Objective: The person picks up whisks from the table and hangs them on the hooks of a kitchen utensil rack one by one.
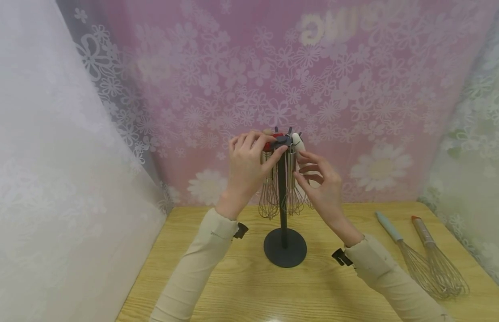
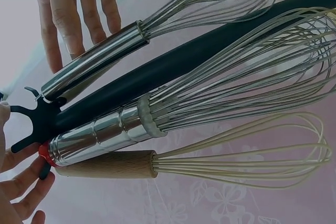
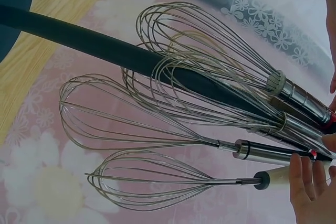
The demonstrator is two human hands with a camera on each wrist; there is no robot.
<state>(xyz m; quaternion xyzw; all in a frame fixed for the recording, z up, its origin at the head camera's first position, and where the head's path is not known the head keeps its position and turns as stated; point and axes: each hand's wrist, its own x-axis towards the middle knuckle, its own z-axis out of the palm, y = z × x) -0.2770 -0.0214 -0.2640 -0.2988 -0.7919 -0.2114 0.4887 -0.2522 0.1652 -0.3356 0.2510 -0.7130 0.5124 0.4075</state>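
A black whisk stand (image 1: 284, 223) has several whisks hanging from its hooked top. My left hand (image 1: 246, 163) holds that top, thumb toward the centre and fingers over the far left hooks. Beside those fingers hang a steel whisk with a red end (image 2: 102, 134) and a wooden-handled whisk (image 2: 107, 164). On the right, my right hand (image 1: 325, 185) holds a white-handled whisk (image 3: 275, 178) near the hooks, its fingers along the handle. A plain steel whisk (image 2: 97, 59) hangs close to the right thumb. A black-and-steel whisk (image 3: 257, 151) hangs next to the white one.
At the right of the wooden table (image 1: 229, 286) lie a whisk with a pale blue handle (image 1: 388, 226) and a steel whisk with a red tip (image 1: 424, 232), their wires overlapping. A flowered pink curtain (image 1: 217, 89) hangs behind, with a pale sheet (image 1: 72, 179) at the left.
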